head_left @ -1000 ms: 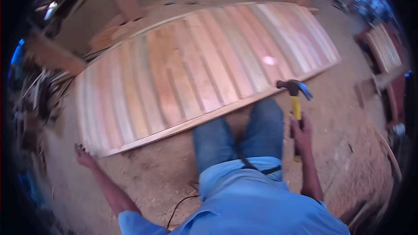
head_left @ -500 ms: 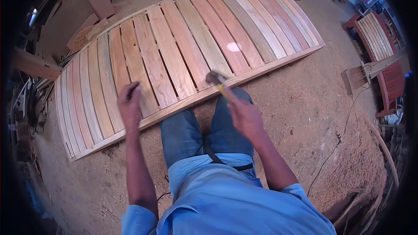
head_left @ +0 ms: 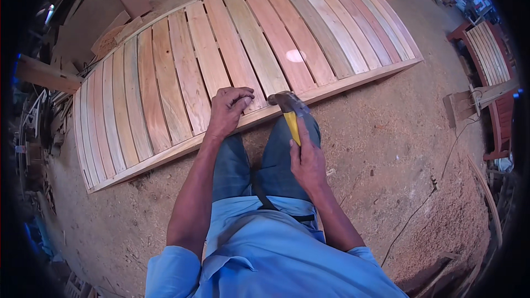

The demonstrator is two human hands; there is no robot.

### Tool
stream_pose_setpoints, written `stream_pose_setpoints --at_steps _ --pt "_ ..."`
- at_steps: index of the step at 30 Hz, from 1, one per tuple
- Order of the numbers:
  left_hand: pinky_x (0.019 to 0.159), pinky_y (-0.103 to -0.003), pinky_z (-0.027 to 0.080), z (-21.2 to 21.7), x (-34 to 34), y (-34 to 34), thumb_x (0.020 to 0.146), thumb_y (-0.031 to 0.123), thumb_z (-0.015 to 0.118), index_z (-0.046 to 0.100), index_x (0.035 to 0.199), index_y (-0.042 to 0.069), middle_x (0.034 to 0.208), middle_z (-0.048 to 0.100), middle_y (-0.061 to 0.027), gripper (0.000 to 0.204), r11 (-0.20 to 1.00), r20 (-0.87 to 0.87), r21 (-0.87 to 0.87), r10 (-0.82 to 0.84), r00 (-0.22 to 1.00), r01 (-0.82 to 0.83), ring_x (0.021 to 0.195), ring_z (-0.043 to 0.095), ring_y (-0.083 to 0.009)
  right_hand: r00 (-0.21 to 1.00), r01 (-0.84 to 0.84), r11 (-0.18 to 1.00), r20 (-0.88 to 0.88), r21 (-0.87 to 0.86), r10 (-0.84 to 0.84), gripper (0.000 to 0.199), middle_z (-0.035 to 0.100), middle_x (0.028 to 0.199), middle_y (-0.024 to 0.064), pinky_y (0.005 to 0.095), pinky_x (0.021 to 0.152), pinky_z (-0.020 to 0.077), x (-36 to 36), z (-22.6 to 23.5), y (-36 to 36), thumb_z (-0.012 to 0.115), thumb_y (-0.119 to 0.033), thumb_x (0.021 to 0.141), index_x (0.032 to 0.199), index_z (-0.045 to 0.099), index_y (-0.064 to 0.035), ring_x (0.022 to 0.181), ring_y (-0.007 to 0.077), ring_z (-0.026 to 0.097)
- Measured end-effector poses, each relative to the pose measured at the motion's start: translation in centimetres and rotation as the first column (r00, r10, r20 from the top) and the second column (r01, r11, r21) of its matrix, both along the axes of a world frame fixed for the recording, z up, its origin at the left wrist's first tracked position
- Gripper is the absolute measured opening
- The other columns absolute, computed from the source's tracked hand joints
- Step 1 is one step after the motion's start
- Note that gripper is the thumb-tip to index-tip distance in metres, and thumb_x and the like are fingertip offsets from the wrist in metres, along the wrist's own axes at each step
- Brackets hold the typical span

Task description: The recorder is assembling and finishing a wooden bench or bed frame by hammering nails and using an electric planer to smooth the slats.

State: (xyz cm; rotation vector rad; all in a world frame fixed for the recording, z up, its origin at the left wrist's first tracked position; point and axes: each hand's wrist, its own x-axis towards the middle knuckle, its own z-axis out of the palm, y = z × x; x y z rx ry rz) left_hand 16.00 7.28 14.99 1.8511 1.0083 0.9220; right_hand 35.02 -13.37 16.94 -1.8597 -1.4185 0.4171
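A claw hammer [head_left: 288, 105] with a yellow handle is in my right hand [head_left: 308, 163], its fingers wrapped round the grip. The dark hammer head hovers by the near rail of a long slatted wooden panel [head_left: 182, 72]. My left hand [head_left: 226, 111] is pinched closed over the near ends of the middle slats, just left of the hammer head. Whatever sits between its fingertips is too small to make out. The slats run away from me, in pinkish, tan and pale wood, with narrow dark gaps between several of them.
Sawdust and shavings cover the floor [head_left: 386, 160], heaped at the lower right. A dark cable [head_left: 411, 218] trails across it. Right of the panel stands a red-framed slatted piece [head_left: 488, 55] beside a wooden beam [head_left: 469, 102]. Boards [head_left: 88, 22] lean at the far left.
My left hand has moved right along the near edge, close to the hammer. The hammer has shifted slightly right, and its head shows more sharply. The view has shifted a little.
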Motion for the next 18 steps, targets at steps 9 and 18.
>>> stream_pose_setpoints --at_steps 9,18 --pt "0.105 -0.041 0.05 0.0 0.3 0.1 0.093 0.017 0.078 0.084 0.106 0.012 0.121 0.081 -0.0027 0.015 0.99 -0.107 0.139 0.006 0.994 0.009 0.116 0.066 -0.0265 0.998 -0.057 0.992 -0.02 -0.112 0.055 0.067 0.074 0.104 0.0283 0.055 0.071 0.0554 0.3 3.9 1.0 0.062 -0.013 0.108 0.17 0.038 -0.0186 0.088 0.0495 0.073" --pt "0.105 -0.042 0.049 -0.2 0.1 -0.3 0.09 0.018 0.08 0.085 0.102 0.012 0.118 0.082 -0.0029 0.015 0.958 -0.158 0.287 0.035 0.987 0.011 0.115 0.067 -0.0282 0.983 -0.16 0.972 0.116 0.172 0.141 0.067 0.073 0.104 0.0261 0.0536 0.07 0.0562 -0.8 8.8 3.1 0.064 -0.013 0.107 0.169 0.041 -0.0213 0.084 0.0463 0.073"
